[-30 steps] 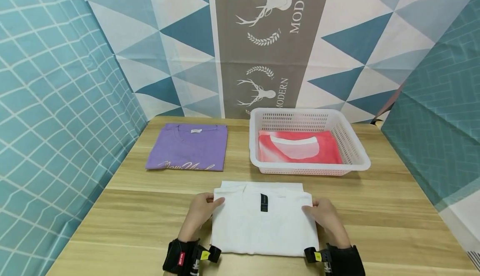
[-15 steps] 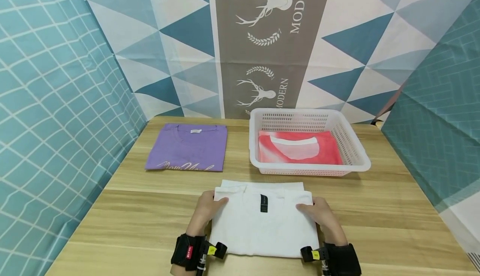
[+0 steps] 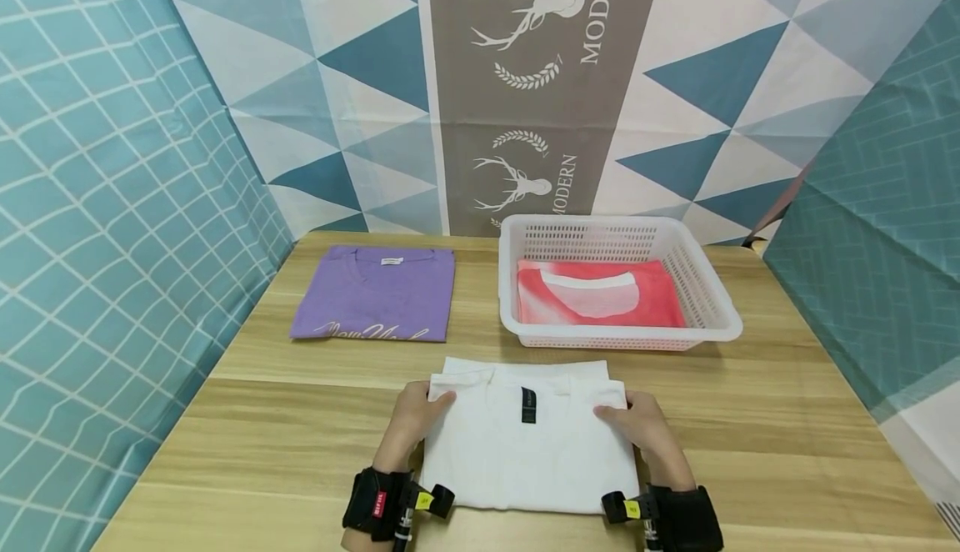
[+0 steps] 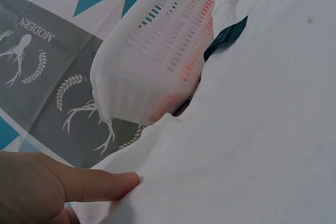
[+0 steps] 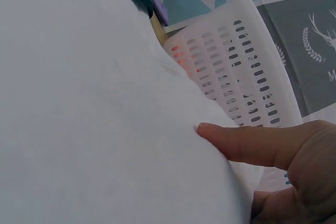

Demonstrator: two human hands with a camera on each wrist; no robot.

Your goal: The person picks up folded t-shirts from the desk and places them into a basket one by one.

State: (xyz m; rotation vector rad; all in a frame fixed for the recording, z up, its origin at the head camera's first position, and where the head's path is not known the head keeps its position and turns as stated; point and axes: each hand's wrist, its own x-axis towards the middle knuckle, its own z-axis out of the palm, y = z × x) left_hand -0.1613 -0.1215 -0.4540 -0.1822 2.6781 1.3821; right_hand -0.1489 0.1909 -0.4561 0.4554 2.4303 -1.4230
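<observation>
A: Head view: what are the hands doing with the white shirt (image 3: 528,444)?

B: Left hand (image 3: 411,420) is gripping its left edge and right hand (image 3: 643,429) its right edge, both near the far corners. On each side the thumb is lying on top of the cloth; the other fingers are hidden, seemingly tucked under the fold.

A: Where is the shirt lying?

B: Folded flat at the near middle of the bench (image 3: 757,419), between the two hands, collar end pointing away from the person. Its long axis is running side to side, hand to hand. Neither hand is nearer; they are sitting about level.

A: And beyond it?

B: Far right, a white basket (image 3: 720,306) is holding a folded red shirt (image 3: 600,293). Far left, a purple shirt (image 3: 378,293) is lying folded.

A: Any writing?

B: "MODERN" is reading twice beside deer heads on the grey backdrop strip (image 3: 536,77). A dark tag (image 3: 528,404) is sitting at the white collar, too small to read. Script on the purple hem is cut off by the fold.
</observation>
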